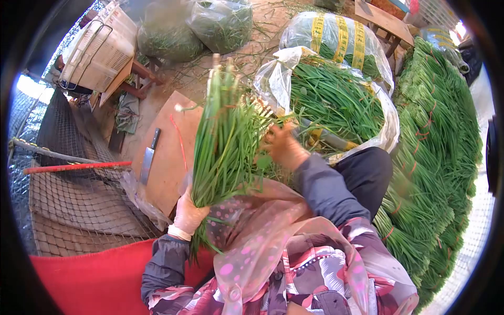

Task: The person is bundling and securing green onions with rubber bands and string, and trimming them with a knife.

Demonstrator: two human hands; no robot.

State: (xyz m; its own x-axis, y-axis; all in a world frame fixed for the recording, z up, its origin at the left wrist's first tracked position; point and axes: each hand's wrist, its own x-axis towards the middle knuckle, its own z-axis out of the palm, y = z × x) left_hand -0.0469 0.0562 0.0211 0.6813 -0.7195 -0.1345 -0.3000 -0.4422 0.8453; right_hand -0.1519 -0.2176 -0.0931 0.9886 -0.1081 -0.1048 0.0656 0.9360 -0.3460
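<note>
My left hand, in a pale thin glove, is wrapped round the leafy end of a large bunch of garlic chives. The bunch stands nearly upright over my lap, its pale cut ends pointing away from me. At its right side is my right hand, fingers curled in by some stems and loose leaves. What lies between those fingertips is too blurred to make out. Just beyond the right hand, an open plastic bag holds more loose garlic chives.
A knife and a red tie lie on a brown board to the left. Tied chive bundles are piled along the right. Filled bags and a white crate stand farther back. Netting hangs at left.
</note>
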